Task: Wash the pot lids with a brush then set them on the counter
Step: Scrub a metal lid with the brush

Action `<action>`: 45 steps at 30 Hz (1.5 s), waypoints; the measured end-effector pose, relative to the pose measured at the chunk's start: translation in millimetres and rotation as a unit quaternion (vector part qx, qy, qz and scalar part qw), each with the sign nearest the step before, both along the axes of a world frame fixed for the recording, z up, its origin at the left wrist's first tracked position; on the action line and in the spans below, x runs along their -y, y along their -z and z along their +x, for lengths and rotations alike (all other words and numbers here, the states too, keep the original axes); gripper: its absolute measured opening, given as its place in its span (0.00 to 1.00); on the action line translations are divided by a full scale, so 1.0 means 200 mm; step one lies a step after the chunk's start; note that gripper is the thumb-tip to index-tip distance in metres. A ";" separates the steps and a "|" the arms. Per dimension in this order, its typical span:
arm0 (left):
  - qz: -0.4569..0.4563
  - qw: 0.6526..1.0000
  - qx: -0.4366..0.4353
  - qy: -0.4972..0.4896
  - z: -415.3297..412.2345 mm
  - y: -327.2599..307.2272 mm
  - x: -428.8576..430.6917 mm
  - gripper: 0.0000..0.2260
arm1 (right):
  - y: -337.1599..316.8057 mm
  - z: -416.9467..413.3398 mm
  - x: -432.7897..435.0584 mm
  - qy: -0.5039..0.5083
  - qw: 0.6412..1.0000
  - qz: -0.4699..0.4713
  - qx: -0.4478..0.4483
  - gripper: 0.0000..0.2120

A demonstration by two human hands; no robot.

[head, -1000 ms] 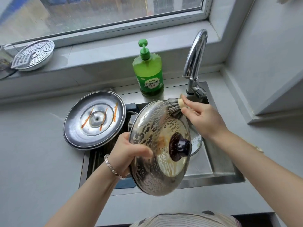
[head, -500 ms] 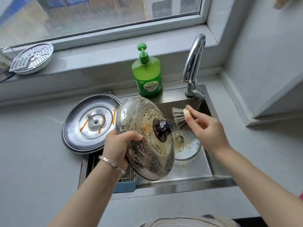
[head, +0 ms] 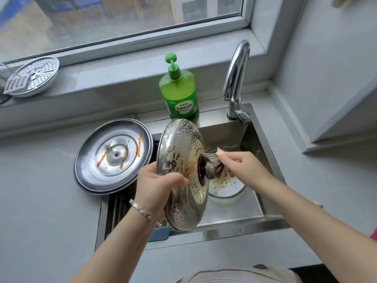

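A soapy glass pot lid with a dark knob is held on edge over the sink, tilted to the right. My left hand grips its left rim. In my right hand I hold a dish brush, whose dark bristles press against the knob. A second, steel lid with orange streaks lies flat at the sink's left edge, partly on the counter. A smaller glass lid with food specks lies in the basin, partly hidden behind the held lid and brush.
A green dish soap bottle stands behind the sink, next to the chrome faucet. A perforated steamer plate rests on the window sill at far left. Grey counter spreads left and right of the sink. A blue drain rack sits in the basin's left part.
The held lid has turned more on edge, its knob now facing right. My right hand brought the brush from the lid's upper rim down to the knob.
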State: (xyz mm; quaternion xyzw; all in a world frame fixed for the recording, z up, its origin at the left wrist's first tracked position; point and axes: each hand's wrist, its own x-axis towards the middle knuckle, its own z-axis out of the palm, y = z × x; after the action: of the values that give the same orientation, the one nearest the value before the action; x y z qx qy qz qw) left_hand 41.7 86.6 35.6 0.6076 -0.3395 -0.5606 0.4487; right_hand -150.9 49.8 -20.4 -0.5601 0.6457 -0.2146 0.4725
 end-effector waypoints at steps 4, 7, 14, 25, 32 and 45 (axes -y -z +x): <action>0.045 0.991 -0.098 -0.078 0.01 0.03 0.00 0.16 | 0.05 0.05 -0.09 0.140 0.972 0.034 0.187 0.10; 0.062 0.982 -0.117 -0.132 -0.04 0.03 0.00 0.12 | 0.06 0.11 -0.17 0.173 0.974 -0.037 0.139 0.16; 0.024 0.980 -0.050 -0.191 -0.14 0.07 0.02 0.16 | 0.09 0.25 -0.18 0.128 0.904 -0.335 -0.234 0.20; 0.014 0.995 0.040 -0.091 -0.07 0.13 -0.03 0.12 | 0.01 0.07 0.10 0.038 0.990 0.138 0.008 0.14; 0.059 0.990 0.003 -0.127 -0.10 0.24 0.02 0.12 | 0.19 -0.08 -0.13 0.098 0.926 0.320 0.178 0.17; -0.074 0.790 0.469 0.388 -0.61 0.94 0.26 0.12 | 0.44 -0.54 -0.04 0.212 0.963 0.157 0.053 0.13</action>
State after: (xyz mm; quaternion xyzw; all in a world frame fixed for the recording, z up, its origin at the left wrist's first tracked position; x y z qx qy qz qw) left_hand -80.4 34.6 -152.7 0.5779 -0.7557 -0.3075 0.0223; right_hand -258.1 58.1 -109.3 -0.3168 0.7493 -0.2351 0.5319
